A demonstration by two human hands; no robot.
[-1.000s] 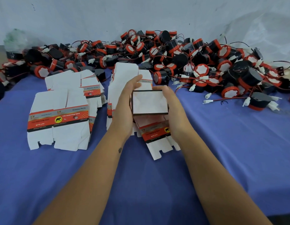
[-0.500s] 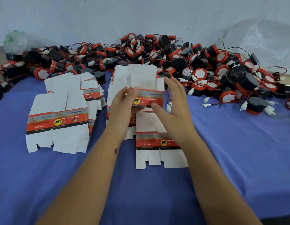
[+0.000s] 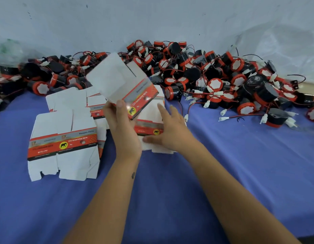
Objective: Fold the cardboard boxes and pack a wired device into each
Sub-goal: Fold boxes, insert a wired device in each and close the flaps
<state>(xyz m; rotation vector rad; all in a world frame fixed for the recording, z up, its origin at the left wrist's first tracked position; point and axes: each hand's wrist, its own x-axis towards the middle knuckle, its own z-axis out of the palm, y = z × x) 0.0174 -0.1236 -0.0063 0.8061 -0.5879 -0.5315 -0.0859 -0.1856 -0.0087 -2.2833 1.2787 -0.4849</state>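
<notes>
Holding flat box blank (image 3: 121, 80) tilted up in left hand (image 3: 123, 127), thumb pinching bottom edge. Right hand (image 3: 170, 131) spread flat, pressing stack of blanks (image 3: 149, 124) on blue cloth (image 3: 240, 164). Horn pile (image 3: 214, 81) along wall.

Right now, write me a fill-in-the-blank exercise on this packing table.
1. The left hand holds up a flat ____ box blank.
2. The right hand presses open on the ____ of blanks.
3. The wired devices lie heaped against the ____.
4. The cloth is ____.

Missing: cardboard; stack; wall; blue
</notes>
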